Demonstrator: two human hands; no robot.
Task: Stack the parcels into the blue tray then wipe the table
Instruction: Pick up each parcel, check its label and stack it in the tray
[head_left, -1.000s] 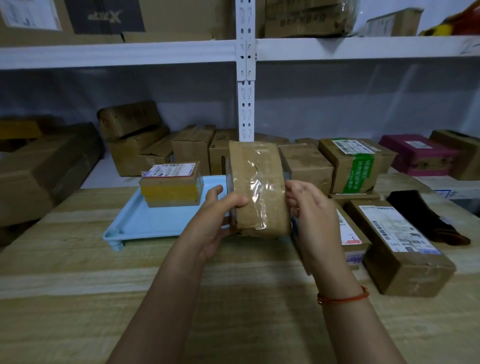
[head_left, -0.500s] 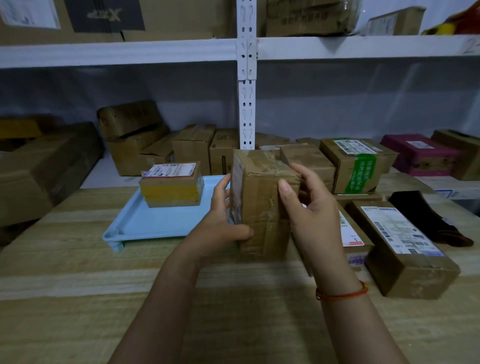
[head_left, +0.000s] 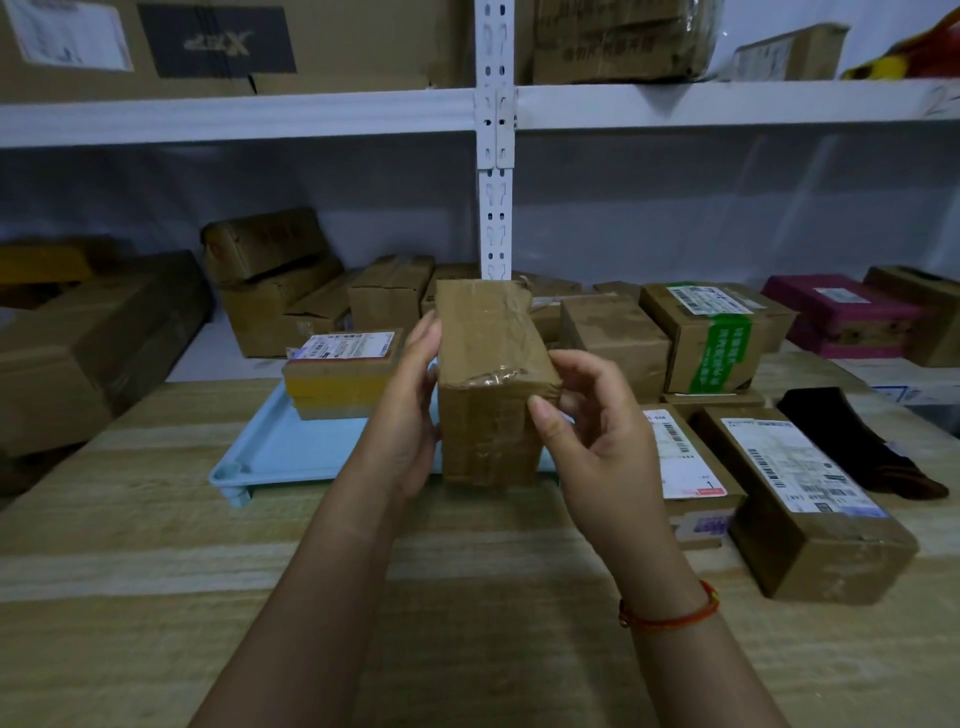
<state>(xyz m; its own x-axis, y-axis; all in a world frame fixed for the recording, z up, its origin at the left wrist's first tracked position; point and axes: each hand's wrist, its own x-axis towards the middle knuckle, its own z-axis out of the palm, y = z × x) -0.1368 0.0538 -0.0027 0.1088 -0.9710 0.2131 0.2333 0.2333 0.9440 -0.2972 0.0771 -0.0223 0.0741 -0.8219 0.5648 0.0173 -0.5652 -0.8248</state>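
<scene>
Blue tray (head_left: 291, 447): one labelled parcel (head_left: 340, 371), perhaps two.

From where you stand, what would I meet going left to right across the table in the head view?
Blue tray → yellow-banded parcel → left hand → taped brown parcel held in both hands → right hand → flat labelled parcel → long labelled parcel → dark cloth.

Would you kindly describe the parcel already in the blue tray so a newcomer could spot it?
On the wooden table lies the blue tray. The parcel sits at its far end. Unlike its plain brown neighbours, it has a yellow band along its side and a white label on top.
</scene>
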